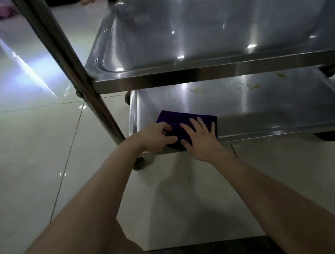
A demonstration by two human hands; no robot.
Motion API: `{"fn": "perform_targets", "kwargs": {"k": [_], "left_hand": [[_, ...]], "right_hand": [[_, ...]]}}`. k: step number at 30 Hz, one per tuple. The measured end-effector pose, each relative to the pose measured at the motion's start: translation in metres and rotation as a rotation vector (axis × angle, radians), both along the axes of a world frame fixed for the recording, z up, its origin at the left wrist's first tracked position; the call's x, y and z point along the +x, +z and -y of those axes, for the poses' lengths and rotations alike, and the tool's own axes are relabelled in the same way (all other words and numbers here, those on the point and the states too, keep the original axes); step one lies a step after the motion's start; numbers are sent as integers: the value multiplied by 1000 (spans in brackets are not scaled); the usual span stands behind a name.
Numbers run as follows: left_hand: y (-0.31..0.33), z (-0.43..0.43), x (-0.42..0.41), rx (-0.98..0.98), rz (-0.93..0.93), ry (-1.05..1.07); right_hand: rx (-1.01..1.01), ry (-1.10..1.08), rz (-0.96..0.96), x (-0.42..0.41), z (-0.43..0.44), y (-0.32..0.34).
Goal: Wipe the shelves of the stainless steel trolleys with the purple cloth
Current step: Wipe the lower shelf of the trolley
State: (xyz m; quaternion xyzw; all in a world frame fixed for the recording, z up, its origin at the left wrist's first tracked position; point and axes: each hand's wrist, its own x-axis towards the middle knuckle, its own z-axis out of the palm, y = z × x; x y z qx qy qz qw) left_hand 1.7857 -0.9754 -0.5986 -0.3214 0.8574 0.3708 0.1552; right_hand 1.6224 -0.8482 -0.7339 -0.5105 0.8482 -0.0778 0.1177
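You're down low at a stainless steel trolley (235,70), looking in past its upright post (72,73). The upper shelf (197,38) is a shiny shallow tray throwing back little spots of light. The lower shelf (239,105) sits right under it, with a few yellowish stains (253,86) toward the back right. All of it stands on a glossy pale tile floor (37,143) with a bright streak of glare off to the left, and you can spot a caster (138,164) under the near corner.

The purple cloth (181,119) is at the front left corner of the lower shelf, lying partly inside and hanging over the front rim. Your left hand (155,136) is on its left edge with the fingers curled in, gripping the fabric. Your right hand (201,139) is laid flat on the cloth just beside it, fingers straight and spread, pressing it down against the rim. The stains are well apart from the cloth, further back and to the right.
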Motion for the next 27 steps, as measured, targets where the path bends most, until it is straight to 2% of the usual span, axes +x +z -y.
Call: {"fn": "perform_targets", "kwargs": {"k": [4,7,9,11,12,14,17,19,20,23,27], "left_hand": [[26,8,30,94,75,-108],[3,28,75,263,148,-24],[-17,42,106,238,319,59],[-35,55,129,81,424,185],[-42,61,135,-4,367,257],[-49,72,132,-97,30,392],[-56,77,102,-103,-578,547],[-63,72,81,-55,-824,649],[-69,69,73,-8,-859,699],[-80,67,70,19,-805,763],[-74,74,79,-2,-623,717]], "right_hand": [[-125,-65,17,22,23,-9],[-202,-110,2,21,43,-12],[-164,-120,-16,15,55,-16],[-88,-120,-20,11,60,-21],[-49,-115,-20,11,61,-25],[-4,-110,-32,10,62,-32],[10,-105,-55,8,61,-39],[14,-86,-54,6,61,-42],[20,-85,-48,4,60,-43],[38,-89,-60,12,68,-44],[52,60,-65,65,95,-45]]}}
